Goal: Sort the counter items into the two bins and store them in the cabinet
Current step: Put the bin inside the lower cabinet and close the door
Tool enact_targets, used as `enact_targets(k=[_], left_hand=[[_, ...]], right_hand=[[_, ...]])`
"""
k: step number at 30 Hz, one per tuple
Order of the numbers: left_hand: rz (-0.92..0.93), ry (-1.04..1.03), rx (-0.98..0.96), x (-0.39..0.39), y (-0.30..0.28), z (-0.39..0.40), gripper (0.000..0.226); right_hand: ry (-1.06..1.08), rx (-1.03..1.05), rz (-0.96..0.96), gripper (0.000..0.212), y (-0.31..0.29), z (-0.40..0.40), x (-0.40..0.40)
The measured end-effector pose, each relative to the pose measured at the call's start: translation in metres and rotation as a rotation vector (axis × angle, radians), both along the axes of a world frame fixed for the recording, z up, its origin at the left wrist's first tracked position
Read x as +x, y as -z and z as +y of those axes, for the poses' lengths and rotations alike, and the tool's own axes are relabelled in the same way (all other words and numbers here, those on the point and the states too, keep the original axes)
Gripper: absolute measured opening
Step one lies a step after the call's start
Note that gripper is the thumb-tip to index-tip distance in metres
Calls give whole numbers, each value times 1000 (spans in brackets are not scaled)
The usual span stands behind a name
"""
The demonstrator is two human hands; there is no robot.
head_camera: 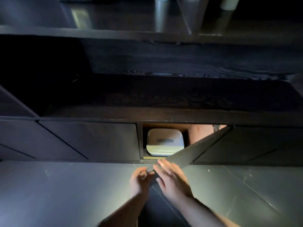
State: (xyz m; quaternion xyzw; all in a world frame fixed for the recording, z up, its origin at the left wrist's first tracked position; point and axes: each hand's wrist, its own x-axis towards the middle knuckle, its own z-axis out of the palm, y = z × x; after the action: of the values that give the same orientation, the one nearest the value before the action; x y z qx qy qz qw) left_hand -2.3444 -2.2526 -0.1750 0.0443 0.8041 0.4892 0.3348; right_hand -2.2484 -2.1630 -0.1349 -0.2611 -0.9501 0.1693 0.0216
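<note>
I am looking down at the dark wooden cabinet (105, 140) under the counter, and I judge the task to be near its end. Inside the open compartment, one pale white plastic bin with rounded corners and a grey slot handle (164, 142) is already standing on the light wooden floor of the cabinet. I am seeing only this one bin; to the right of it, inside the same opening, something pinkish is showing, but the door is covering it and I cannot tell what it is. So I cannot say whether the second bin is stored.

The flat dark cabinet door (193, 149) is standing half open, swung out in front of the bin. My left hand (139, 181) is gripping the free corner of this door, with the fingers curled around its edge. My right hand (172, 179) is lying flat on the outer face of the door, fingers straight, grasping nothing; it is a little blurred.

What is left, in my opinion, is mainly closing this door.

The cabinet fronts are matt and smooth with thin diagonal grooves. The counter top (164, 97) above the bin is showing a strong wood grain. The floor below looks like grey polished tile.
</note>
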Motion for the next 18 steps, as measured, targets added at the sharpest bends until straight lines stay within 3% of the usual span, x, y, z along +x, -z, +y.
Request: enact_targets(k=[5,8,18], left_hand=[[71,5,-208,-57,3,18,35],[109,116,-287,-85,3,29,36],[94,251,-280,-147,-3,67,40]], right_hand=[[-16,53,-24,54,-3,15,-46],[6,98,-111,56,-14,23,-68],[72,-92,-339,76,-15,45,-124]])
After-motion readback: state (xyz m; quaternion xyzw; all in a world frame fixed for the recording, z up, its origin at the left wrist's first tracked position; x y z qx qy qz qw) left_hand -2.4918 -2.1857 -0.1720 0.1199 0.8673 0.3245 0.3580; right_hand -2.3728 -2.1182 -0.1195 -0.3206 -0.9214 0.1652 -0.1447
